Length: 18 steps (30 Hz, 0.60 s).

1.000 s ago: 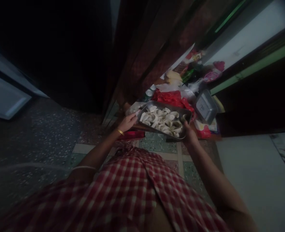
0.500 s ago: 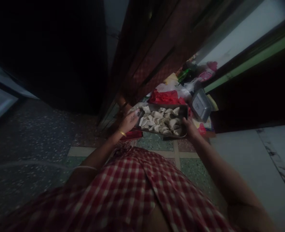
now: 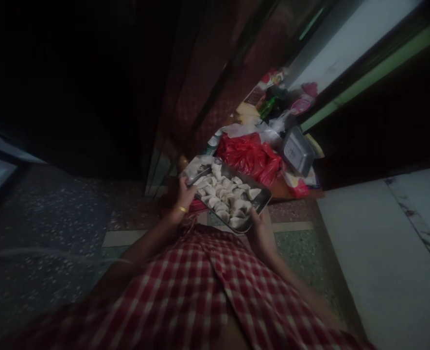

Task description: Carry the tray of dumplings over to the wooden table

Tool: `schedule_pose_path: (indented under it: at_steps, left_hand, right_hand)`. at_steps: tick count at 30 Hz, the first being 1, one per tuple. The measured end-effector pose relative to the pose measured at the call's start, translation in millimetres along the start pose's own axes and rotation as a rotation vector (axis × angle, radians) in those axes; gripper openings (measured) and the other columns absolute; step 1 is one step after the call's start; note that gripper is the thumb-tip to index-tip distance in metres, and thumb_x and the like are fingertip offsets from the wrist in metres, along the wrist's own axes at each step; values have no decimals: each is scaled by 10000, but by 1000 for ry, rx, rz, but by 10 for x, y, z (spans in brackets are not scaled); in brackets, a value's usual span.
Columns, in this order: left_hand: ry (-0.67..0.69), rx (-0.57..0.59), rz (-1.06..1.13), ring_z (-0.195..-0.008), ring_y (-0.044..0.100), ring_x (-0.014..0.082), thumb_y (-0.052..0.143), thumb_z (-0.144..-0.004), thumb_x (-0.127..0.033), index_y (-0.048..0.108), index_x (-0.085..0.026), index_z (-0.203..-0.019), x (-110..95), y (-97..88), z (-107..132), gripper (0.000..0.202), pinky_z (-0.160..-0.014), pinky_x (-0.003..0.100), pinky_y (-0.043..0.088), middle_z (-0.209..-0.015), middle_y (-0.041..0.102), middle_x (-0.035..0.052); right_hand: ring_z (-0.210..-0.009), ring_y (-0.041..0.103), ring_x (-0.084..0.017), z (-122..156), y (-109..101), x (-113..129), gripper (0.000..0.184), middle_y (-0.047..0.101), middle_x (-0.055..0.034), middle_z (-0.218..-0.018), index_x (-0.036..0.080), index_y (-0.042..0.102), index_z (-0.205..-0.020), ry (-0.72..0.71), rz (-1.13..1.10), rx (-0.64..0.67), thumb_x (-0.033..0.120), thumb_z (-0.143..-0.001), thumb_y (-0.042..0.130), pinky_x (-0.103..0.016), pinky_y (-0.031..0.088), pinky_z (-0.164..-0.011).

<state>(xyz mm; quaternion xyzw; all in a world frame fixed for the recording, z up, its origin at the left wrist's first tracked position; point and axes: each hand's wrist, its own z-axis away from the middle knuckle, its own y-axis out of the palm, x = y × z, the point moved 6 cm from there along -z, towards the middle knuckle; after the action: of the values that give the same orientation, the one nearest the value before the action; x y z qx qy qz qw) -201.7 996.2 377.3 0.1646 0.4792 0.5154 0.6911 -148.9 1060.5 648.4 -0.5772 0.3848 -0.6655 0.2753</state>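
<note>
While the room is very dark, a metal tray full of pale dumplings shows up in the middle, held above the floor. The left hand is closed on the tray's near-left edge, and a gold bangle sits on that wrist. The right hand grips the tray's near-right corner from below. The tray tilts a little. The floor has green and speckled tiles with pale lines between them. A red bag lies on the floor just past the tray's far edge. A grey box rests beside the bag, and more packets are piled behind it along a wall. A dark cloth hangs above. A red checked shirt fills the bottom.
</note>
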Motion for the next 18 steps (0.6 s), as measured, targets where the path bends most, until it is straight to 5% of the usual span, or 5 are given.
schedule_pose_path:
  at_steps: [6,9,11,13,18]
  left_hand:
    - [-111,11,84,-827,604,169,530,-672,-152,517,-207,-993,-10,-111,-39,326,-737,270,509,-935,623,22]
    - [-163,-4,133,-657,553,135,535,-606,-131,536,-196,-917,-121,-218,-95,318,-609,236,467,-811,589,-11]
    - [-211,1,141,-546,488,111,518,-558,-112,538,-194,-904,-199,-260,-124,356,-511,205,396,-721,554,-36]
    - [-261,44,147,-473,428,95,491,-514,-100,525,-191,-853,-272,-259,-125,353,-446,184,317,-626,501,-57]
    - [-258,121,206,-493,453,95,463,-453,-83,485,-188,-745,-462,-250,-72,311,-452,170,355,-566,476,-73]
  right_hand:
    - [-886,700,-251,57,-464,-75,558,728,-53,-974,297,619,-1179,153,17,99,675,-770,587,-388,578,-732]
    - [-744,678,-197,-368,-1027,309,493,711,-36,-807,240,698,-939,66,72,-40,636,-646,711,-303,540,-665]
    - [-760,659,-154,-792,-1141,642,405,701,-3,-785,237,698,-878,-72,174,-109,495,-577,785,-251,511,-697]
    - [-778,656,-144,-1237,-806,768,357,713,-10,-826,209,708,-852,-28,269,56,393,-560,801,-244,501,-726]
    - [-570,562,-101,-1873,711,548,193,651,17,-646,179,655,-737,100,440,477,371,-738,675,-205,445,-539]
